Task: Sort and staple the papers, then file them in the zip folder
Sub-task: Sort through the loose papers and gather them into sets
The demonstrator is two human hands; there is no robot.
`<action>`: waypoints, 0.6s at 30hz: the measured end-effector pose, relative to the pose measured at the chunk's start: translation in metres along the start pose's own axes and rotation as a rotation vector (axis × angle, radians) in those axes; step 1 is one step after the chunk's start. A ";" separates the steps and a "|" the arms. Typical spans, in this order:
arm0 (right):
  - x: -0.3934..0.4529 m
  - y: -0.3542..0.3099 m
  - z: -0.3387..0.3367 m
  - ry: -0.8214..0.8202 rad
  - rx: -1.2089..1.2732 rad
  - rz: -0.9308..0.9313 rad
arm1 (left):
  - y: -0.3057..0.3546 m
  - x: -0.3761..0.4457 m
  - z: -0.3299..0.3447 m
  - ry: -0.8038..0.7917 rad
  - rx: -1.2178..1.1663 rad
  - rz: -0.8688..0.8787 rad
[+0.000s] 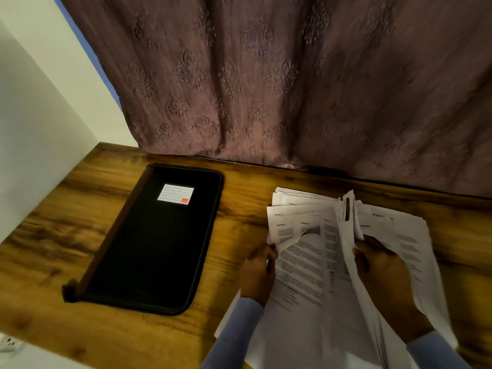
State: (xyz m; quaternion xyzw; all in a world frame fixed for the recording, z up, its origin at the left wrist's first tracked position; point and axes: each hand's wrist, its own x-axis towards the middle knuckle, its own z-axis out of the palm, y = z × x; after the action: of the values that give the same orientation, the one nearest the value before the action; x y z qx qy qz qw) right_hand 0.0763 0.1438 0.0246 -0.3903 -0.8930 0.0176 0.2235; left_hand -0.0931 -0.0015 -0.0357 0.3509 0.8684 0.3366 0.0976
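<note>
A loose heap of printed white papers (pixel 300 262) lies fanned on the right half of the wooden desk (pixel 80 209). My left hand (pixel 259 270) pinches the left edge of a sheet in the heap. My right hand (pixel 380 272) grips a bunch of sheets lifted upright from the middle of the pile. A black zip folder (pixel 154 249) with a white label lies shut and flat on the desk to the left, apart from the papers. No stapler is in view.
A mauve patterned curtain (pixel 292 89) hangs along the desk's back edge. A white wall (pixel 40 129) borders the desk on the left. A white power socket (pixel 10 342) shows below the desk's front left edge.
</note>
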 end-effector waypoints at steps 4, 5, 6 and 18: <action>-0.002 -0.001 -0.002 0.015 0.022 -0.004 | 0.021 -0.004 -0.012 -0.064 -0.099 -0.140; -0.002 -0.002 -0.003 0.019 0.033 -0.008 | 0.026 -0.004 -0.015 -0.102 -0.155 -0.246; -0.002 -0.002 -0.004 0.024 0.038 -0.013 | 0.032 -0.003 -0.016 -0.131 -0.227 -0.330; -0.013 0.007 -0.003 0.021 0.044 0.009 | 0.088 0.012 0.033 -0.038 -1.096 -0.653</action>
State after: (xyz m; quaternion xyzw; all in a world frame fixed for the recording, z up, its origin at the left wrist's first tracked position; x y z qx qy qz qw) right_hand 0.0895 0.1390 0.0209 -0.3893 -0.8882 0.0342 0.2416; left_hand -0.0406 0.0699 -0.0024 -0.0266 0.6306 0.6785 0.3759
